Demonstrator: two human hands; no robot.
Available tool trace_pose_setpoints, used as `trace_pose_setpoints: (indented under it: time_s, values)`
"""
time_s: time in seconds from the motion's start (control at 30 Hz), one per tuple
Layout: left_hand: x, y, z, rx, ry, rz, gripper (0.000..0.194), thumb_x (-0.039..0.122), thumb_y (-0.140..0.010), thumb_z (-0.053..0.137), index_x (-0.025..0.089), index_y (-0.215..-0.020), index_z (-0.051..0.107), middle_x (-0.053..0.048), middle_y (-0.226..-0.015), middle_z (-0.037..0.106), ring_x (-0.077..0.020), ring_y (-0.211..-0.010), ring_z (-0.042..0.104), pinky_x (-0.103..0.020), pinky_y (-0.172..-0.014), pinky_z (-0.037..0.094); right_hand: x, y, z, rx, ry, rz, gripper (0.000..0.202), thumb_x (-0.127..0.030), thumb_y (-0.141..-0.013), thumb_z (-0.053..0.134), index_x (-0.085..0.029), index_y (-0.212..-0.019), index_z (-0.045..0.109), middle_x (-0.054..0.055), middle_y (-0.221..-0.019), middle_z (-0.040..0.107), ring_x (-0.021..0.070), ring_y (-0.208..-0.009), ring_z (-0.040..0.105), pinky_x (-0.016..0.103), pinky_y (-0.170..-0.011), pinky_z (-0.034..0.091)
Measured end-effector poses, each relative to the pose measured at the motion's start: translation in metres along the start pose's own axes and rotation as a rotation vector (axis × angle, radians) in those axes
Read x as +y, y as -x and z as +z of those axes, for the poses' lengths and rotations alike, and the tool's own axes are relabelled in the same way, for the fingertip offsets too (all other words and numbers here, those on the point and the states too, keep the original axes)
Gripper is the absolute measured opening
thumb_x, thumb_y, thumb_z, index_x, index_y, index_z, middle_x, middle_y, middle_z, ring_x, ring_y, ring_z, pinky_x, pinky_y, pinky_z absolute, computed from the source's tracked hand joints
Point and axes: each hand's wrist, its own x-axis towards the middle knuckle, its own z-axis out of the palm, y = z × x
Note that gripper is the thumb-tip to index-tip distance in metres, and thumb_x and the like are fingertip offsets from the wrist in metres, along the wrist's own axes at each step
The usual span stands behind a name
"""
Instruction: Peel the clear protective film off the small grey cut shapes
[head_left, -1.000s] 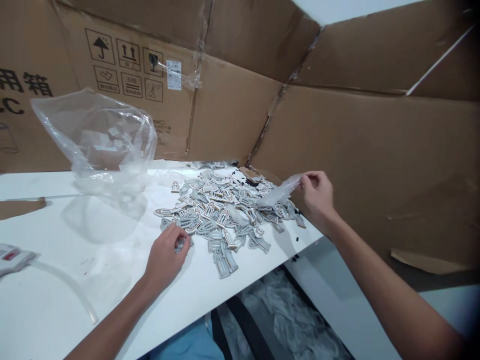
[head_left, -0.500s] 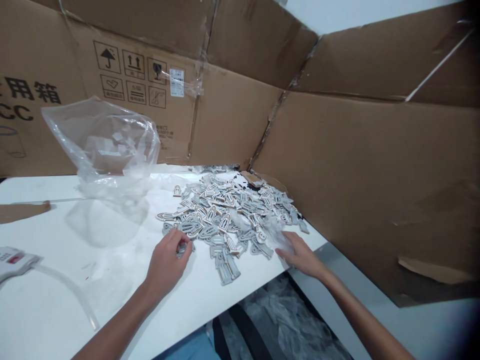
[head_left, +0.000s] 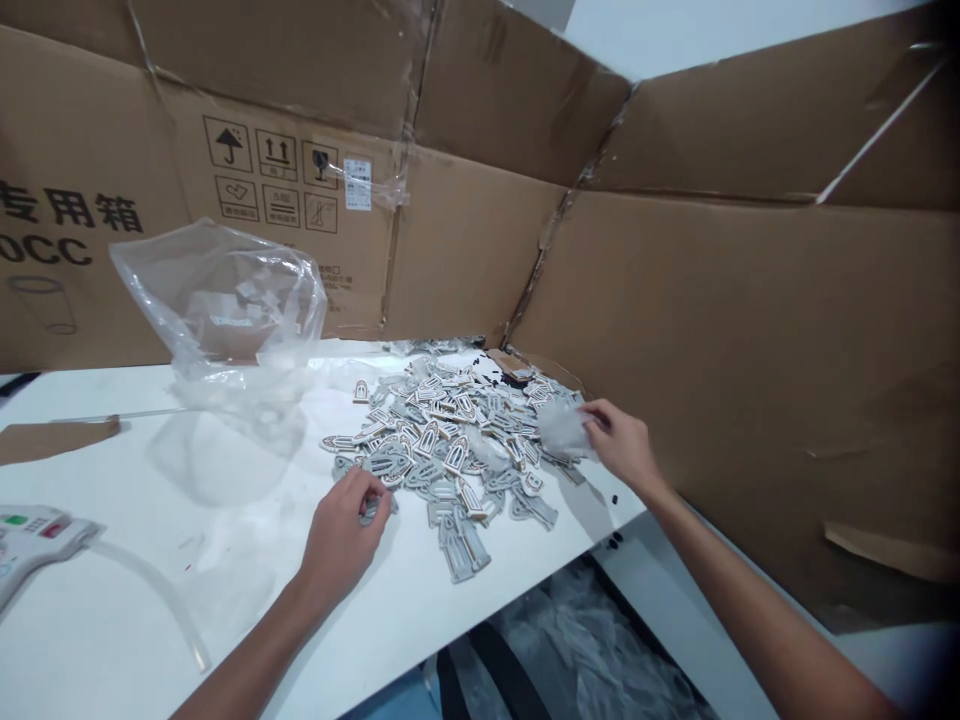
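My right hand, fingers pinched together, holds a small clear plastic bag above the right side of a pile of flat grey and white arch-shaped pieces. What the bag contains, if anything, is blurred. Over at the pile's front left, my left hand rests on the table with thumb and fingers curled closed. A bit of grey shows beneath its fingertips, but whether they grip a piece is hidden. Some of the pieces have brown edges and white faces with dark outlines.
Cardboard walls enclose the white table behind and on the right. A large clear bag stands back left, near a grey-white device with a clear tube. Small black bits lie by the right edge.
My right hand has lifted up and away from the table's front edge, carrying the small plastic bag. Black bits now show near that edge. My left hand stays beside the pile.
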Motion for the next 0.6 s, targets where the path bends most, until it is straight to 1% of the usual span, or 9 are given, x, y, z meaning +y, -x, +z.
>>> trace_pose_setpoints:
  time_s: [0.1, 0.17, 0.23, 0.33, 0.47, 0.6]
  values:
    - [0.000, -0.001, 0.000, 0.002, 0.005, 0.003, 0.017, 0.029, -0.108, 0.060, 0.026, -0.091, 0.062, 0.000, -0.087, 0.065, -0.0204, -0.077, 0.060, -0.034, -0.072, 0.046, -0.017, -0.020, 0.001, 0.009, -0.018, -0.028, 0.035, -0.036, -0.085, 0.054, -0.022, -0.107, 0.077, 0.012, -0.112, 0.082, 0.0287, -0.102, 0.076, 0.041, -0.095, 0.058]
    - [0.000, 0.000, 0.000, 0.002, 0.010, 0.002, 0.018, 0.029, -0.108, 0.060, 0.026, -0.091, 0.062, 0.000, -0.087, 0.065, -0.0203, -0.077, 0.060, -0.034, -0.073, 0.047, -0.025, -0.030, 0.003, -0.005, -0.017, -0.046, 0.034, -0.034, -0.085, 0.056, -0.023, -0.108, 0.078, 0.011, -0.109, 0.083, 0.0270, -0.096, 0.075, 0.037, -0.090, 0.057]
    - [0.000, 0.000, 0.000, -0.002, 0.016, 0.003, 0.018, 0.029, -0.108, 0.060, 0.026, -0.091, 0.062, 0.000, -0.088, 0.065, -0.0202, -0.078, 0.060, -0.034, -0.073, 0.047, -0.030, -0.037, 0.004, -0.018, -0.005, -0.052, 0.034, -0.033, -0.085, 0.058, -0.023, -0.110, 0.079, 0.010, -0.105, 0.083, 0.0255, -0.090, 0.074, 0.033, -0.083, 0.054]
    - [0.001, -0.001, -0.001, -0.003, 0.021, 0.003, 0.018, 0.029, -0.108, 0.060, 0.026, -0.091, 0.062, 0.000, -0.089, 0.066, -0.0202, -0.078, 0.061, -0.035, -0.074, 0.048, -0.036, -0.045, 0.006, -0.015, 0.020, -0.049, 0.034, -0.034, -0.088, 0.059, -0.023, -0.113, 0.080, 0.010, -0.103, 0.083, 0.0252, -0.086, 0.072, 0.030, -0.078, 0.050]
    - [0.001, -0.001, -0.001, 0.002, 0.018, 0.006, 0.017, 0.027, -0.107, 0.060, 0.026, -0.091, 0.063, -0.001, -0.088, 0.065, -0.0202, -0.077, 0.061, -0.035, -0.073, 0.048, -0.038, -0.052, 0.006, 0.041, 0.037, -0.028, 0.037, -0.036, -0.093, 0.055, -0.023, -0.117, 0.079, 0.012, -0.103, 0.082, 0.0263, -0.088, 0.072, 0.030, -0.078, 0.047]
    - [0.000, -0.002, 0.000, 0.006, 0.015, 0.010, 0.017, 0.028, -0.108, 0.059, 0.025, -0.091, 0.062, -0.001, -0.088, 0.065, -0.0206, -0.078, 0.061, -0.035, -0.074, 0.048, -0.032, -0.052, 0.005, 0.120, 0.023, -0.005, 0.040, -0.037, -0.097, 0.049, -0.020, -0.121, 0.076, 0.016, -0.113, 0.080, 0.0268, -0.093, 0.071, 0.034, -0.084, 0.049]
